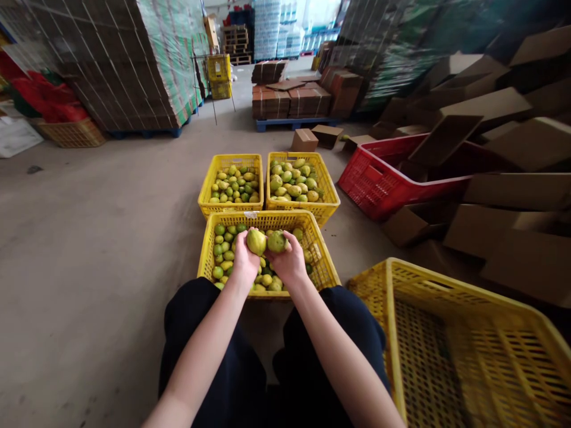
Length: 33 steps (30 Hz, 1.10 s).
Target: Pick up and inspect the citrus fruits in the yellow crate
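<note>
Above the near yellow crate (pixel 323 261), my left hand (pixel 244 260) is closed around a yellow-green lemon (pixel 256 242). Beside it, my right hand (pixel 289 261) grips a greener lemon (pixel 277 242) with darker marks on its skin. The two fruits are side by side, close together. Below my hands, the near crate holds many smaller green and yellow lemons (pixel 266 279). Behind it stand two more yellow crates of similar fruit, a left one (pixel 203 193) with smaller pieces and a right one (pixel 332 193) with larger ones.
At my right knee stands a big yellow crate (pixel 446 276) with its slatted inside showing. Beyond it are a red crate (pixel 366 184) and a heap of cardboard boxes (pixel 513 238). Flattened cartons (pixel 307 102) lie on a blue pallet (pixel 289 124) ahead. Wrapped stacks (pixel 111 65) rise at left.
</note>
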### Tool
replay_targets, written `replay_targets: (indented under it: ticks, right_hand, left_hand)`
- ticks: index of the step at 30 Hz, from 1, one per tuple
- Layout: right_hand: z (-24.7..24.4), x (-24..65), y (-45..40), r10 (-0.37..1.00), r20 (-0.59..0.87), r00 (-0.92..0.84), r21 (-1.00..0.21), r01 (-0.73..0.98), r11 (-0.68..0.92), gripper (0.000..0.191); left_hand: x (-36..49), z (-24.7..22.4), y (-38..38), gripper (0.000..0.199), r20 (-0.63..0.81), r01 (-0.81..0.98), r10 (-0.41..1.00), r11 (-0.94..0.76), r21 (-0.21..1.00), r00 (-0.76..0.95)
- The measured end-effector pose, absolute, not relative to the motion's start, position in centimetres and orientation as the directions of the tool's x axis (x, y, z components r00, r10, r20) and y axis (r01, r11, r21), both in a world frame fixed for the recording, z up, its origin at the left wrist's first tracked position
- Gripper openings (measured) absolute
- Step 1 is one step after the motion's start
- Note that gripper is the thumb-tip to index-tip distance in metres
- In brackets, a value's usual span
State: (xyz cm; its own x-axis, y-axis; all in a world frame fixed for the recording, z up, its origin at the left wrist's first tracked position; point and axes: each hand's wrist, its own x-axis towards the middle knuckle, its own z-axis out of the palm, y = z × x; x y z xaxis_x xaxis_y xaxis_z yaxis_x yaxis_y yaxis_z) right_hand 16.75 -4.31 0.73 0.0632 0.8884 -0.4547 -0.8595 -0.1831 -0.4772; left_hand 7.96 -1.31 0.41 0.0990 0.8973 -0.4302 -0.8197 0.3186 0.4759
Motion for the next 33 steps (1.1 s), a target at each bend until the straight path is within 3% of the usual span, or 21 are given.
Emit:
replay_targets:
  ticks: [7,11,16,20,24,29,33]
  right_hand:
    - [1.3,16.4,-3.9,0.869,-0.443,0.220,-0.632,-0.764,-0.128,0.010]
    - [2.5,16.5,-3.8,0.908,-0.400,0.122,-0.598,-0.785,-0.159,0.012]
    - [2.9,17.0,-3.4,0.921,-0.382,0.069,-0.488,-0.862,-0.138,0.022]
    - [2.6,16.4,-3.0,0.931,-0.364,0.019,-0.426,-0.893,-0.149,0.019]
    - [2.5,15.3,-2.6,0.946,-0.315,-0.073,-0.476,-0.850,-0.224,0.018]
    - [2.5,14.8,-2.5,0.974,-0.226,-0.033,-0.615,-0.770,-0.169,0.021]
    - [1.9,14.8,-2.4,0.962,-0.261,-0.082,-0.557,-0.801,-0.220,0.026]
  left_hand:
    - [7.9,1.1,-1.3,0.012,-0.507,-0.837,0.851,0.372,0.401,0.135]
    - [7.1,1.8,-1.3,0.016,-0.493,-0.876,0.860,0.335,0.346,0.134]
    - [6.1,2.4,-1.4,0.010,-0.498,-0.884,0.864,0.287,0.368,0.073]
    - [5.3,2.4,-1.7,0.013,-0.499,-0.875,0.848,0.368,0.314,0.178]
    - [4.2,2.3,-1.9,0.022,-0.442,-0.863,0.860,0.408,0.297,0.254]
    - [2.7,3.1,-2.4,0.025,-0.385,-0.859,0.894,0.374,0.351,0.231]
    - [1.9,3.8,-3.0,0.024,-0.371,-0.881,0.900,0.355,0.313,0.230]
